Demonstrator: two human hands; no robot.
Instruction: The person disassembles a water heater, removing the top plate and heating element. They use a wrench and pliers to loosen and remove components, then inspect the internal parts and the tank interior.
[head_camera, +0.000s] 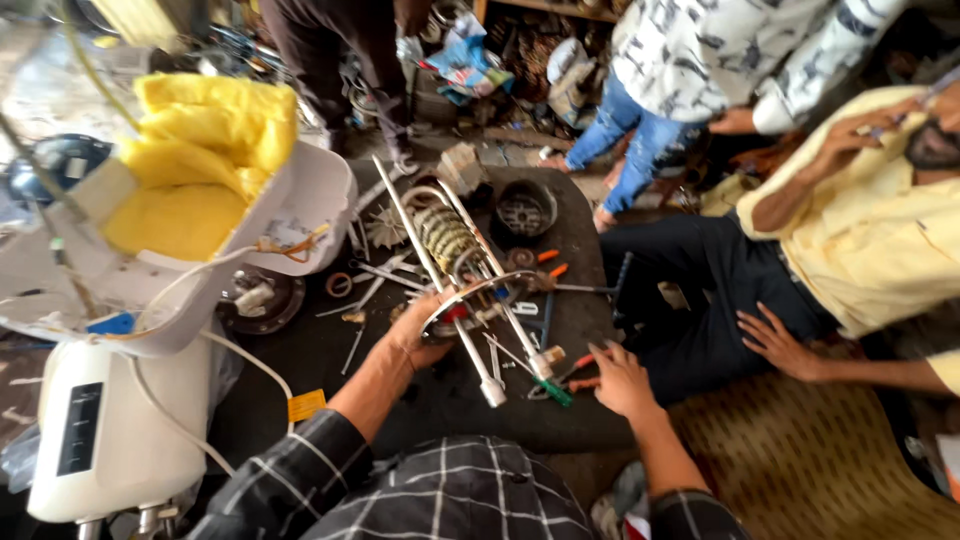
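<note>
My left hand (415, 330) grips the round metal flange of a heating-element assembly (455, 255), a set of long white-coated rods and a scaled coil that slants up from the flange over the dark work mat (440, 400). Two rod ends with white caps (492, 392) point toward me. My right hand (618, 378) hovers over the mat's right edge, fingers spread, beside a green-handled screwdriver (553, 392) and orange-handled pliers (580, 372). It holds nothing.
An opened white water-heater shell with yellow foam insulation (200, 160) lies at left, its white cover (100, 430) below. Loose tools, a washer and screwdrivers litter the mat. A seated person in a yellow shirt (860, 230) is at right; two others stand behind.
</note>
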